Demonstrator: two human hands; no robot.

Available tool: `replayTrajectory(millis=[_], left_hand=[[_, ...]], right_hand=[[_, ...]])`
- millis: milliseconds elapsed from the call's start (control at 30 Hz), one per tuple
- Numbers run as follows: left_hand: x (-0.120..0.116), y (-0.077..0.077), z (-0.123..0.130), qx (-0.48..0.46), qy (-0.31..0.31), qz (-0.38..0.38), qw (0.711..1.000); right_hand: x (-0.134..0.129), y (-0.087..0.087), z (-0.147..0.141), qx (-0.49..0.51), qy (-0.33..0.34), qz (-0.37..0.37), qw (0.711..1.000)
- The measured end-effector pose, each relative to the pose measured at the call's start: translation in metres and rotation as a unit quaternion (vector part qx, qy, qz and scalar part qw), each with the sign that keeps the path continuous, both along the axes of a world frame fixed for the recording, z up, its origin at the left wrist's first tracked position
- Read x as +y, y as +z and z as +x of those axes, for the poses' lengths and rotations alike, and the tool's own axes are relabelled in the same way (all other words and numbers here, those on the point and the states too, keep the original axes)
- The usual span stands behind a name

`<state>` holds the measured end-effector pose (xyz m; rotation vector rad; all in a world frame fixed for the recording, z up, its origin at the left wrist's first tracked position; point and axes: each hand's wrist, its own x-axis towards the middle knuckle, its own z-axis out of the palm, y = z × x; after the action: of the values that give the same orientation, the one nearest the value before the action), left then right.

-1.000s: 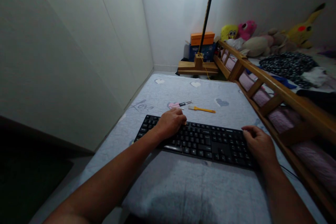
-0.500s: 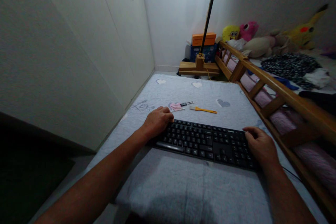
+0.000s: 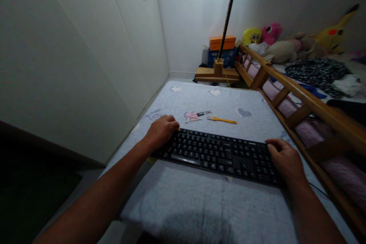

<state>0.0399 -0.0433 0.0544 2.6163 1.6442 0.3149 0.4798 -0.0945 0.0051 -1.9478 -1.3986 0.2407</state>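
Observation:
A black computer keyboard (image 3: 211,154) lies across the cloth-covered table (image 3: 183,194), its keys facing up. My left hand (image 3: 162,131) is closed around its left end, with the fingertips at the far left corner. At the other end my right hand (image 3: 284,158) grips the right edge, thumb near the top corner. Beyond the keyboard lies a small brush (image 3: 222,119) with a yellow handle. To the left of the brush are a small tool with a black grip (image 3: 204,113) and a thin metal pick (image 3: 193,120).
A wooden bed rail (image 3: 303,95) runs along the right side, with plush toys (image 3: 286,47) behind it. White cabinet doors (image 3: 114,45) stand to the left. A pole on a wooden base (image 3: 217,71) rises past the far edge. A cable (image 3: 319,190) trails near my right wrist.
My left hand has shifted left along the keyboard to its far left corner, uncovering more keys. My right hand and the keyboard stay nearly where they were.

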Motion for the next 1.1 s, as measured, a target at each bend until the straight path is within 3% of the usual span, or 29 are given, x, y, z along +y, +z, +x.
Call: replayTrajectory(millis=[433, 1100], left_hand=[[-0.002, -0.002, -0.034, 0.012, 0.036, 0.007, 0.999], [-0.008, -0.012, -0.069, -0.05, 0.065, 0.009, 0.997]], right_hand=[[0.0, -0.004, 0.002, 0.0, -0.005, 0.0, 1.0], [0.0, -0.001, -0.001, 0.001, -0.006, 0.009, 1.0]])
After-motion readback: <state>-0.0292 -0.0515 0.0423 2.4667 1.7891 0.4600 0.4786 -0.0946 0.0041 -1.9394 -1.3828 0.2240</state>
